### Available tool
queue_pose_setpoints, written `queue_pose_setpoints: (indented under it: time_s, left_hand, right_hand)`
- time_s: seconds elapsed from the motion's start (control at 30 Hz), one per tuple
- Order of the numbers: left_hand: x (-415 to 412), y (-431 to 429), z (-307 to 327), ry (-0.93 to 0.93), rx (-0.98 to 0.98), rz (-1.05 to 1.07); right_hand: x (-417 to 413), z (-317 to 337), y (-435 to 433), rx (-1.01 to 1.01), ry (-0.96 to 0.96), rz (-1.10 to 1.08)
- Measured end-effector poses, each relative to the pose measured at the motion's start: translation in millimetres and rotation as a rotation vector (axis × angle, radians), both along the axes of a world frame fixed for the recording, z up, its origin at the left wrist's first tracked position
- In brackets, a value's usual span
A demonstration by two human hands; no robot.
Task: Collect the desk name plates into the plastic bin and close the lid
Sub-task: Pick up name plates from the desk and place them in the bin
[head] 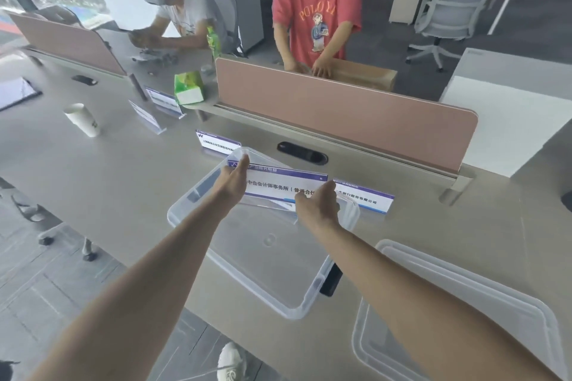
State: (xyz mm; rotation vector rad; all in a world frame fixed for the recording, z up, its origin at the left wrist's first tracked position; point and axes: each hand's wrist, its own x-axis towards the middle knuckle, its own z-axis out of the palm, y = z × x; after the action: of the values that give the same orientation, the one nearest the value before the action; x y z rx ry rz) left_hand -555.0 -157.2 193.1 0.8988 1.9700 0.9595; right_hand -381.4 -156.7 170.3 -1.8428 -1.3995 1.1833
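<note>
A clear plastic bin (263,288) stands open on the grey desk in front of me. Over its far half I hold a long white name plate (278,187) with a purple top band. My left hand (233,181) grips its left end and my right hand (315,204) grips its right end. Another name plate (368,198) stands just behind the bin on the right. A third (218,142) stands behind the bin's far left corner. Two more plates (145,116) (164,100) stand further left. The clear lid (458,312) lies flat to the bin's right.
A pink divider panel (340,111) runs across the desk behind the bin, with a black cable port (301,153) before it. A white paper cup (83,119) and a green packet (187,86) stand at the left. Two people work beyond the divider.
</note>
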Motion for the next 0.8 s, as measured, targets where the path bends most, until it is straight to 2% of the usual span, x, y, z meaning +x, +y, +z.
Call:
queue_pose_setpoints:
  time_s: [0.2, 0.33, 0.47, 0.6, 0.8]
  left_hand:
    - [-67, 44, -54, -0.102, -0.115, -0.212]
    - [-80, 43, -44, -0.091, -0.138, -0.287]
    - [-83, 43, -52, -0.119, -0.169, -0.324]
    - [-83, 54, -77, -0.153, -0.203, -0.34]
    - [-76, 65, -105, -0.063, -0.289, -0.252]
  right_hand:
    - [-52, -16, 9, -0.074, -0.086, -0.103]
    - [-77, -25, 7, -0.134, -0.078, -0.187]
    - [-85, -37, -1, -0.184, -0.092, -0.238]
    - [-86, -58, -1, -0.212, -0.023, -0.29]
    - [-91, -100, 6, -0.259, 0.076, -0.307]
